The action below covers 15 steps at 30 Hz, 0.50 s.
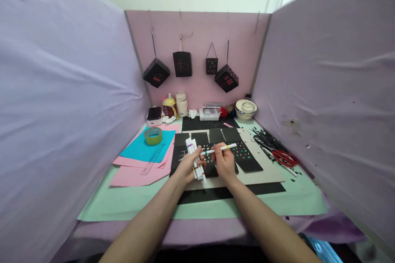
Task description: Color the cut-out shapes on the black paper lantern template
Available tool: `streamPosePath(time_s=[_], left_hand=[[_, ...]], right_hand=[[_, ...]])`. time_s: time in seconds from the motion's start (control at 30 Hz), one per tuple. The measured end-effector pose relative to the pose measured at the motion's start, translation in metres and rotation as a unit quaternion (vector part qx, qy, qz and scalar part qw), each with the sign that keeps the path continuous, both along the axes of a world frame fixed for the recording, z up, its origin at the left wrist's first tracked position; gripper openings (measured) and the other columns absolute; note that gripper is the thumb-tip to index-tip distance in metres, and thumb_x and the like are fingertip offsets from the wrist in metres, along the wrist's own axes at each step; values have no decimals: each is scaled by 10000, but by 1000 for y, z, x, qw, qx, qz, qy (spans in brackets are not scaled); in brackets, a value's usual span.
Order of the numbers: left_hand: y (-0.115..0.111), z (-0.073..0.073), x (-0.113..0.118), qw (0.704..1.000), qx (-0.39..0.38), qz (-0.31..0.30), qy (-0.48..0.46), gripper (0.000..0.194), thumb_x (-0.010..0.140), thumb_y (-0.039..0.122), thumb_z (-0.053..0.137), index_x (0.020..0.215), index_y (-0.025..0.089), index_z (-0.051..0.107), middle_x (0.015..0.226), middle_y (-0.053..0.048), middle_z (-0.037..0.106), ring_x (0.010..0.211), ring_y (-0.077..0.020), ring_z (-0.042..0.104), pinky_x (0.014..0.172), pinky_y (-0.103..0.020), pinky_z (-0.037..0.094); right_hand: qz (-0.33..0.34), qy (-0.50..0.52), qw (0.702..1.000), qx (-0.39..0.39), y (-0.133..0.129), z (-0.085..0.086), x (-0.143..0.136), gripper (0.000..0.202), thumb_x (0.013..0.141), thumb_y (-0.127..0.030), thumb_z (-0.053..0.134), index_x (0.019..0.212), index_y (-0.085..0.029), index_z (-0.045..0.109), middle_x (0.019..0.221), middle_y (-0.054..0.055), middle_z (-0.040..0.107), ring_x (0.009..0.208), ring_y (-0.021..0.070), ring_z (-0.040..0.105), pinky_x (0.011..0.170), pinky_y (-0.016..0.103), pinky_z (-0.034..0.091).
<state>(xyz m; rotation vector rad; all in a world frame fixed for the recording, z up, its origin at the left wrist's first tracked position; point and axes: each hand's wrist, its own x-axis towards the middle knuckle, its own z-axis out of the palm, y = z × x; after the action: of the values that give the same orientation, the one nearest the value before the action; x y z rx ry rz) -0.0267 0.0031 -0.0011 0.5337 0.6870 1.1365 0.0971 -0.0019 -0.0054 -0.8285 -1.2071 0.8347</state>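
Both bare forearms reach in from the near edge toward the black card, which lies in the middle of the table on its pale green mat. Over the near left part of that card the left hand is curled around a bundle of white markers, the pens standing slanted with their tips pointing away from the person. Just right of the bundle, the right hand pinches a single white marker between thumb and fingers; it lies nearly level across both hands, its far end out over the card's small coloured cut-outs.

Left of the black card lie pink sheets with a blue sheet on top, a clear ruler across them and a roll of tape at the blue sheet's far edge. Right of the card, red-handled scissors rest among black paper scraps. Beyond the card, along the back wall, stand a jar, a white cup, a clear box and a bowl. Above them four black paper lanterns hang on the pink panel.
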Motion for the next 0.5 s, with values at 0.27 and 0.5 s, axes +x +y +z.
streamPosePath(time_s=[0.27, 0.5], left_hand=[[-32, 11, 24, 990, 44, -6, -130, 222, 725, 263, 673, 766, 132, 499, 668, 28, 483, 425, 17, 323, 508, -141, 424], [-40, 11, 33, 991, 0, -38, -128, 249, 720, 307, 675, 746, 142, 492, 644, 43, 437, 416, 16, 304, 513, -151, 417]], right_hand=[[86, 269, 950, -132, -13, 16, -9, 309, 795, -500, 483, 733, -201, 437, 470, -74, 359, 400, 77, 352, 354, 187, 260], [62, 283, 945, -154, -25, 17, 1, 280, 812, -478, 478, 743, -208, 442, 485, -66, 395, 420, 81, 374, 376, 188, 285]])
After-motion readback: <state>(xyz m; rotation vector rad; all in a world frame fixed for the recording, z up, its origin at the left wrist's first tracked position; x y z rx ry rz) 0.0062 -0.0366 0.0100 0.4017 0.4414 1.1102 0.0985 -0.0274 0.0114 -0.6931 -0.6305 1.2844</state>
